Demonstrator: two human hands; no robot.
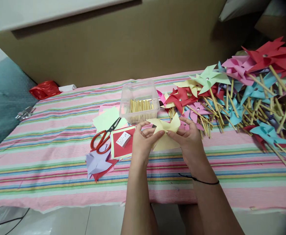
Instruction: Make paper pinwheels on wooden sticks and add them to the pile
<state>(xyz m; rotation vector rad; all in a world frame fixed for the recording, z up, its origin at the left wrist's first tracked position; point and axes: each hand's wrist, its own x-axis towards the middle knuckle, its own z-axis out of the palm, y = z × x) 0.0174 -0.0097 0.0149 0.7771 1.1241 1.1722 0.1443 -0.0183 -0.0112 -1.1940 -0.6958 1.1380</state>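
Observation:
Pale yellow paper, bent into a pinwheel, is held between my two hands. My left hand pinches its left side, the thumb at the middle. My right hand grips the other side, and its thumb tip meets the left one at the centre. A small dark thing shows by my left fingers, too hidden to name. Left of my hands lie orange-handled scissors, a red paper square and a small white box on top of it. Beyond stands a clear plastic box of short sticks.
Many finished pinwheels on sticks pile up at the right. Cut purple paper and pale green sheets lie left of centre. A red plastic bag sits far left on the striped cloth. A brown board rises behind.

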